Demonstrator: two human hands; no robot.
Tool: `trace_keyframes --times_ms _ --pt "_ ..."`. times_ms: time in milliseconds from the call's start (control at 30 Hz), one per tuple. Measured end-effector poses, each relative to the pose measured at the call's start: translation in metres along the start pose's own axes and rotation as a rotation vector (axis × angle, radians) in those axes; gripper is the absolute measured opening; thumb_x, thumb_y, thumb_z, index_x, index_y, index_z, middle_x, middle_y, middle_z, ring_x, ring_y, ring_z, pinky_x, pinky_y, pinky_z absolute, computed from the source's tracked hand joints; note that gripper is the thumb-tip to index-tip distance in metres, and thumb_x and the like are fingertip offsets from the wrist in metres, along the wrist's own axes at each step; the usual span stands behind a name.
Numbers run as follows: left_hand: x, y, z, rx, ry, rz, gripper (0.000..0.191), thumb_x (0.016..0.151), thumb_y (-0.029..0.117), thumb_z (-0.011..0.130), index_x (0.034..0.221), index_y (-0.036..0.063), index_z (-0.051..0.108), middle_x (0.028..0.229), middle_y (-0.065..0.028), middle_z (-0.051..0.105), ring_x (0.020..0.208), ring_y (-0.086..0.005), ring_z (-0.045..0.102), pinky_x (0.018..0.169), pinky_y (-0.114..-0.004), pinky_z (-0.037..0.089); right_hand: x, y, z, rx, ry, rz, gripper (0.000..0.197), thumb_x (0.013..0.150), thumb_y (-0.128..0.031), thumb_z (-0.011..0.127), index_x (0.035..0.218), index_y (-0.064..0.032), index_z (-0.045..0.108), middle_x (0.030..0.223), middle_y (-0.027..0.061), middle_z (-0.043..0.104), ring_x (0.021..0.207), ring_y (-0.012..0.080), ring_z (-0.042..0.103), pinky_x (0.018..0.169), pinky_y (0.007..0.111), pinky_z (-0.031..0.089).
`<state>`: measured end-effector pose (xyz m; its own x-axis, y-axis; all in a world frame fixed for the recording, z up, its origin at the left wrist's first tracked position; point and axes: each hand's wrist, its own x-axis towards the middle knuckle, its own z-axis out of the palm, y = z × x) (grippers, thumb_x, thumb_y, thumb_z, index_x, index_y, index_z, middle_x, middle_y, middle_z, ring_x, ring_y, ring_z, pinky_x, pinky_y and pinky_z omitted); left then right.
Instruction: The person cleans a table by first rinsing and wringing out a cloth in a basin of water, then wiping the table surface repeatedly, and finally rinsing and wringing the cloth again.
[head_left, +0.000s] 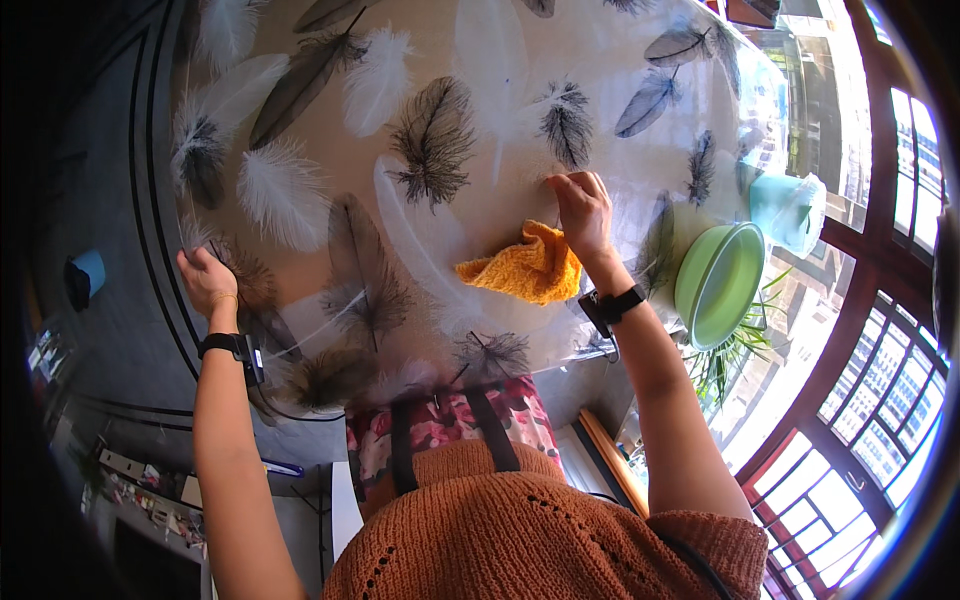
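A feather-patterned plastic tablecloth (420, 247) covers the table before me. At its left edge is my left hand (208, 281), with the thumb and fingers bent at the cloth's rim; whether they pinch it I cannot tell. My right hand (583, 210) rests on the cloth right of centre, its fingertips drawn together against the surface; whether something thin is between them is hidden. A crumpled orange cloth (536, 266) lies on the tablecloth just below and left of my right hand. Both wrists wear black straps with small devices.
On the right edge stand a green plastic basin (720, 285) and a light teal container (787, 214) with a clear plastic bag over it. A green plant (731, 356) shows below the basin, near barred windows. A blue and black bin (86, 277) stands on the grey floor at left.
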<state>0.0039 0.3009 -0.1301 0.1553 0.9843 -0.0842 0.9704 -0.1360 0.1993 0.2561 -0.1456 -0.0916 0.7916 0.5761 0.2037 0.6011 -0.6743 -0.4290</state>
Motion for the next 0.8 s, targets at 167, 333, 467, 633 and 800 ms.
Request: trace_keyframes --times_ms 167,333,467,633,800 --pt "0.002 -0.001 0.003 -0.062 0.013 0.035 0.056 0.087 0.043 0.03 0.129 0.0083 0.043 0.129 -0.0168 0.05 0.112 -0.038 0.05 0.091 -0.044 0.041 0.016 0.009 0.0 -0.104 -0.033 -0.033 0.019 0.071 -0.004 0.056 0.085 -0.0149 0.063 0.081 0.0029 0.055 0.08 0.0229 0.055 0.068 0.032 0.049" --pt "0.003 -0.004 0.004 -0.007 0.037 0.02 0.056 0.087 0.044 0.03 0.128 0.0082 0.045 0.126 -0.0178 0.052 0.111 -0.0382 0.051 0.09 -0.044 0.041 0.002 0.007 0.001 -0.173 -0.006 -0.088 0.015 0.07 -0.005 0.056 0.08 -0.013 0.062 0.079 0.0022 0.055 0.077 0.022 0.054 0.067 0.031 0.048" --pt "0.004 -0.002 0.006 -0.036 0.008 0.017 0.057 0.087 0.044 0.031 0.128 0.0087 0.045 0.123 -0.0188 0.054 0.109 -0.0388 0.051 0.09 -0.045 0.041 0.022 0.012 0.001 -0.191 -0.014 -0.102 0.013 0.072 -0.004 0.059 0.082 -0.0118 0.064 0.077 0.0029 0.056 0.076 0.0222 0.056 0.066 0.032 0.048" --pt "0.004 -0.003 0.005 -0.005 0.024 0.003 0.058 0.086 0.046 0.031 0.129 0.0096 0.045 0.12 -0.0199 0.055 0.108 -0.039 0.052 0.089 -0.046 0.041 -0.002 0.002 0.0 -0.198 -0.034 -0.085 0.011 0.075 -0.004 0.062 0.083 -0.0109 0.065 0.079 0.0038 0.059 0.077 0.0228 0.057 0.065 0.033 0.048" --pt "0.007 -0.006 0.007 -0.009 0.024 0.017 0.058 0.086 0.046 0.03 0.129 0.0105 0.045 0.119 -0.02 0.056 0.108 -0.0388 0.052 0.089 -0.046 0.041 0.026 0.009 0.005 -0.212 0.022 -0.082 0.012 0.069 -0.005 0.057 0.077 -0.0107 0.063 0.077 0.0013 0.056 0.077 0.0217 0.056 0.067 0.031 0.049"
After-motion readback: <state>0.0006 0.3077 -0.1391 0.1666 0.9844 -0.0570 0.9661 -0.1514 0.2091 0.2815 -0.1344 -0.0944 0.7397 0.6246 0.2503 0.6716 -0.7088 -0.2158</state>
